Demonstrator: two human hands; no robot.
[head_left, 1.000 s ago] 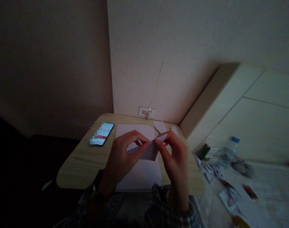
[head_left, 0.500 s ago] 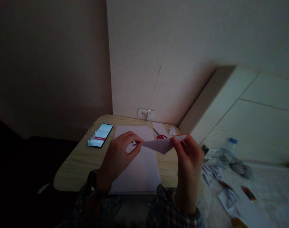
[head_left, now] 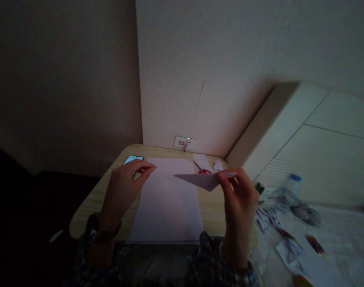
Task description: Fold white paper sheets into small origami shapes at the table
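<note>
My right hand (head_left: 240,195) pinches a folded white paper (head_left: 204,180) by its right end, thumb against fingers. The paper tapers to a point on the left and hangs in the air above the table. My left hand (head_left: 126,181) is to the left, apart from the folded paper, with thumb and fingertips brought together and nothing visible between them. Below both hands lie flat white sheets (head_left: 170,211). Behind the folded paper sits a pair of red-handled scissors (head_left: 203,169), partly covered by it. My left hand partly hides a lit phone (head_left: 132,158).
The wooden table (head_left: 89,211) has rounded corners and meets the wall with a socket (head_left: 184,142). A paper strip (head_left: 201,159) and a small folded paper piece (head_left: 218,164) lie at the back. To the right, a blue-capped bottle (head_left: 291,189) stands among paper scraps (head_left: 264,219).
My left hand has let go of the folded paper's left end and moved left, now over part of the phone. My right hand still holds the paper in nearly the same place.
</note>
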